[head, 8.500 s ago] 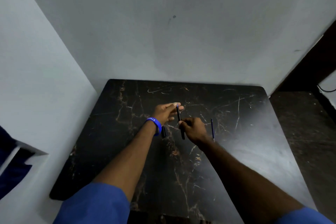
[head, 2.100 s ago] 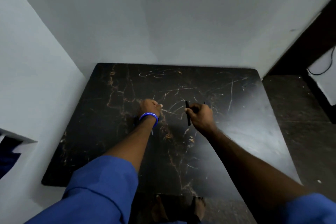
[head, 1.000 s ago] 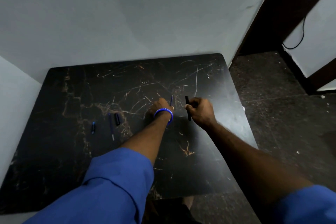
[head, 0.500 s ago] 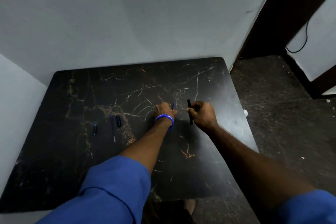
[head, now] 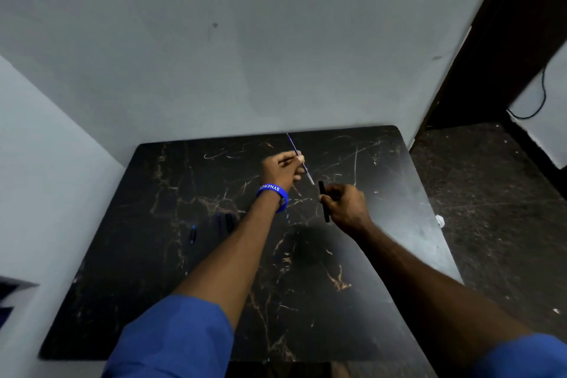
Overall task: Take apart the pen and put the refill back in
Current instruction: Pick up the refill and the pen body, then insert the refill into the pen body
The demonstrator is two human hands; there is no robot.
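Left hand [head: 283, 169] is up over the far middle of the black marble table [head: 153, 270], fingers pinched on the thin refill [head: 302, 161]. The refill runs on a slant, blue end pointing up toward the wall, silvery tip pointing down and to the right toward the other hand. There's a blue wristband [head: 274, 194] on that wrist with white lettering I can only partly read.

Right hand [head: 345, 205] sits just beside it to the right and a bit nearer, curled around the black pen barrel [head: 323, 202]. The barrel stands roughly upright in the grip, with its top end poking out above the fingers and the lower end sticking out below. The refill tip is close to the barrel's top end but not in it; there's a small gap between them.

Off to the left on the table, past the left forearm, there's a small blue pen piece [head: 192, 234] lying flat, and a couple of dark pen parts [head: 227, 222] just beside the arm, too blurry to name properly. Both sleeves [head: 171, 337] are blue.
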